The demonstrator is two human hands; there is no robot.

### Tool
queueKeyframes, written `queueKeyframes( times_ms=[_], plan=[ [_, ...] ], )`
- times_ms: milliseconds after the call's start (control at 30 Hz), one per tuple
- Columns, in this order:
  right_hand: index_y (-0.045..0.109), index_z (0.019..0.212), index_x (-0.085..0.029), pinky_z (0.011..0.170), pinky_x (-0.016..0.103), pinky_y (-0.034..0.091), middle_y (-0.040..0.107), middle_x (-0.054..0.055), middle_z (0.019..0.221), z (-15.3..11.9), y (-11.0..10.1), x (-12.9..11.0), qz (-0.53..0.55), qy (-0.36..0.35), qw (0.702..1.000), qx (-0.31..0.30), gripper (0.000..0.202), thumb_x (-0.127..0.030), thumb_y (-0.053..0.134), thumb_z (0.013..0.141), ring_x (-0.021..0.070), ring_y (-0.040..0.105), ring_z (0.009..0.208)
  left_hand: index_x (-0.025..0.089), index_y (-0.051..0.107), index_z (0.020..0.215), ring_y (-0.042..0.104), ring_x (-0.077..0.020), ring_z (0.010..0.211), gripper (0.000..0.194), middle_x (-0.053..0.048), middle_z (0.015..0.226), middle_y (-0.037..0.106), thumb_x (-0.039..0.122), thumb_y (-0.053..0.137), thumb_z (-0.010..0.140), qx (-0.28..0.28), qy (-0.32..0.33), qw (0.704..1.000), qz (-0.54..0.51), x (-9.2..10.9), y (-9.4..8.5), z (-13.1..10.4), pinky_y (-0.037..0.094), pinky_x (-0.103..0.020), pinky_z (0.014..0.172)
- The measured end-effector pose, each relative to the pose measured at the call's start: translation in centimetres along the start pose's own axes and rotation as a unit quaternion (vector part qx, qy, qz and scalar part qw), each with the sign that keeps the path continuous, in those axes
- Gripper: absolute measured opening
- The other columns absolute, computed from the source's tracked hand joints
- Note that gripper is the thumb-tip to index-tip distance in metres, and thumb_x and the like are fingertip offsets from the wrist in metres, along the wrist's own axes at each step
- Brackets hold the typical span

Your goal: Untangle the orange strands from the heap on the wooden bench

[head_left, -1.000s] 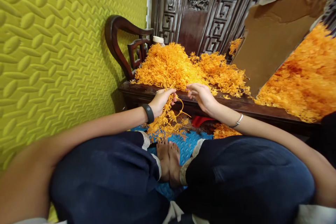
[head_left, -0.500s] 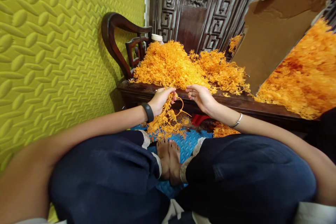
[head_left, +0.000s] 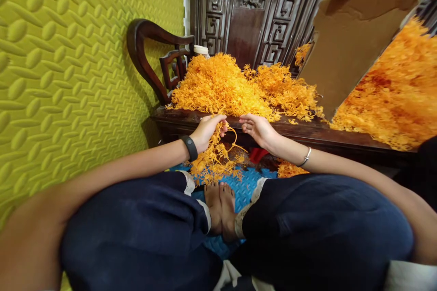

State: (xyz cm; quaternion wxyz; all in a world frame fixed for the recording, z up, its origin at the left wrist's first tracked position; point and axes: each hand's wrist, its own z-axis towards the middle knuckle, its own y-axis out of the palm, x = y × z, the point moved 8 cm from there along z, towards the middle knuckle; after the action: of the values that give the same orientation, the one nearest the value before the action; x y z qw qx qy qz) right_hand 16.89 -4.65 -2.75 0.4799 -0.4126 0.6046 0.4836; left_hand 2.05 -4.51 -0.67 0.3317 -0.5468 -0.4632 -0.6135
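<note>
Left hand (head_left: pixel 205 130) clutching orange strands (head_left: pixel 215 157), right hand (head_left: pixel 258 128) open, fingertips hidden.

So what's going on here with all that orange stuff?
A seated person is working at a heap of orange stringy pieces piled on a dark wooden bench. The left hand grips a bunch of strands that hangs down toward the blue mat. The right hand is open at the edge of the heap, fingers near the same strands. A cardboard sheet leans beside a second orange pile.
</note>
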Motion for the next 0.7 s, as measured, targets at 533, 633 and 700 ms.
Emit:
queueKeyframes(
  times_ms=[533, 633, 700],
  plan=[
    [0.055, 0.066, -0.015, 0.054, 0.024, 0.038, 0.056, 0.001, 0.066, -0.20, -0.34, 0.61, 0.003, 0.021, 1.000, 0.008, 0.004, -0.018, 0.054, 0.068, 0.0070, 0.046, 0.051, 0.013, 0.051, 0.059, 0.047, -0.0062, 0.043, 0.025, 0.001, 0.050, 0.053, 0.013, 0.047, 0.084, 0.011, -0.003, 1.000, -0.008, -0.15, -0.31, 0.24, 0.036, -0.020, 0.047],
    [0.056, 0.066, -0.015, 0.055, 0.023, 0.038, 0.057, 0.002, 0.067, -0.08, -0.07, 0.25, 0.001, 0.013, 1.000, 0.001, 0.004, -0.018, 0.053, 0.068, 0.0071, 0.046, 0.053, 0.013, 0.051, 0.058, 0.047, -0.0062, 0.043, 0.026, 0.001, 0.049, 0.053, 0.013, 0.046, 0.084, 0.012, 0.001, 1.000, -0.007, -0.12, -0.52, 0.12, 0.036, -0.019, 0.047],
    [0.056, 0.067, -0.016, 0.055, 0.023, 0.039, 0.057, 0.002, 0.068, 0.07, 0.10, -0.04, -0.001, 0.005, 1.000, -0.004, 0.005, -0.019, 0.053, 0.068, 0.0073, 0.046, 0.054, 0.013, 0.051, 0.058, 0.047, -0.0063, 0.043, 0.027, 0.001, 0.049, 0.053, 0.013, 0.046, 0.084, 0.013, 0.005, 1.000, -0.008, -0.07, -0.69, 0.07, 0.036, -0.019, 0.047]
  ],
)
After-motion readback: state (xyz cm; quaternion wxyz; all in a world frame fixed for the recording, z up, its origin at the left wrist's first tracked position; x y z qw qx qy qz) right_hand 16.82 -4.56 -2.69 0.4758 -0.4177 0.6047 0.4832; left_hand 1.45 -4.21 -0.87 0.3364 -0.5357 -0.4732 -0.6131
